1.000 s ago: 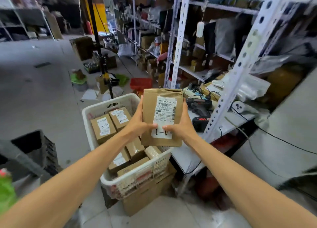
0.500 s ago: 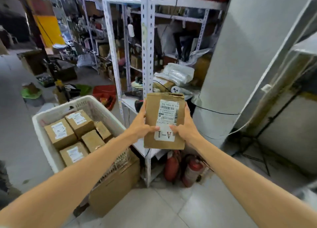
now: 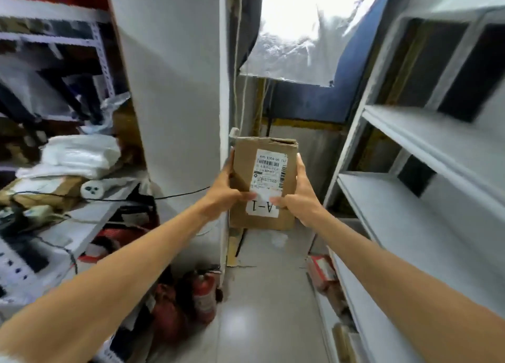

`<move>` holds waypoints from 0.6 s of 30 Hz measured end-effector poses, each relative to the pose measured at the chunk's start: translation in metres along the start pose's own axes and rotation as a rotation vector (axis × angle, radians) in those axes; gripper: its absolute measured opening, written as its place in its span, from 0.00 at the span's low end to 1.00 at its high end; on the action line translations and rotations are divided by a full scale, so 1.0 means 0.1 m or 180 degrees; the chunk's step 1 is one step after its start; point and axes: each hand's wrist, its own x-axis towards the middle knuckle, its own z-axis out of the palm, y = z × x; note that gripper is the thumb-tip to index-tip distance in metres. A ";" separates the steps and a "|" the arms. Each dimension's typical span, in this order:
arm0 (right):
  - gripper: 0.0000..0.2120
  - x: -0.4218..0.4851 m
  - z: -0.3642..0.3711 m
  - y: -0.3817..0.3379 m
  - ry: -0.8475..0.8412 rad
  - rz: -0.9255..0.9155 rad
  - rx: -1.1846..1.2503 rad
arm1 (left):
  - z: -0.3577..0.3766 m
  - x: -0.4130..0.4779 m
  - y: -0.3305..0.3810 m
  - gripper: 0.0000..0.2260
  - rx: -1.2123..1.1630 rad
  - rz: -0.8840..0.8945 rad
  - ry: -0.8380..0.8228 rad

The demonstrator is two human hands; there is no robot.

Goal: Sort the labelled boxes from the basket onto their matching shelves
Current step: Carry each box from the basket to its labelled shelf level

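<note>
A brown cardboard box (image 3: 263,155) with a white barcode sticker and an "A-1" label is held upright at chest height in front of me. My left hand (image 3: 222,192) grips its left edge, thumb on the front face. My right hand (image 3: 299,196) grips its right edge the same way. A white metal shelf unit (image 3: 426,198) with bare boards stands to the right of the box. The basket is out of view.
A white pillar (image 3: 175,89) rises just left of the box. A cluttered shelf (image 3: 62,220) with bags, cables and a power strip is at the left. Two red fire extinguishers (image 3: 191,302) stand on the floor below. Small boxes (image 3: 322,272) lie under the right shelves.
My view has swung right: the basket and the left shelves have slid out of frame, and the white shelf unit has come in on the right. Both hands keep hold of the box.
</note>
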 end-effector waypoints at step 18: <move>0.56 -1.31 -1.59 -0.45 0.3278 0.0760 -0.0520 | 2.31 0.77 0.82 0.50 -0.0880 0.0595 -0.3076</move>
